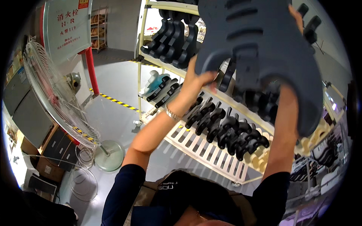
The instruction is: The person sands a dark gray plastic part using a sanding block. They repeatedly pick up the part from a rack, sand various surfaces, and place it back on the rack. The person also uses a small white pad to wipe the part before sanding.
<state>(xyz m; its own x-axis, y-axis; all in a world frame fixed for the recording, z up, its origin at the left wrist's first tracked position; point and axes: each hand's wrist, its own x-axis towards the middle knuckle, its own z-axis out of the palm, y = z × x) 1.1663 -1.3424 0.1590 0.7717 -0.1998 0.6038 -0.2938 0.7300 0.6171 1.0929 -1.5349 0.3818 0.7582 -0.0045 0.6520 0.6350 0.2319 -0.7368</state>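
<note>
A large dark grey moulded plastic shell [279, 41], shaped like a chair back with slots and curved cut-outs, is held up in front of me at the upper right. My left hand [196, 83], with a metal-banded watch or bracelet on its wrist, grips the shell's left lower edge; some of its fingers are hidden. My right forearm passes up behind the shell, and only a bit of my right hand [296, 19] shows at the upper right edge. Behind the shell stands a cream tube-frame rack [141, 83] holding several black curved parts [177, 41].
More black parts [226, 128] line the rack's lower tier, above a slatted shelf [203, 150]. To the left are a large standing fan [56, 90] with a round base [109, 155], a sign board [67, 30] on red posts and yellow-black floor tape [118, 102]. Dark drawers [60, 148] stand farther left.
</note>
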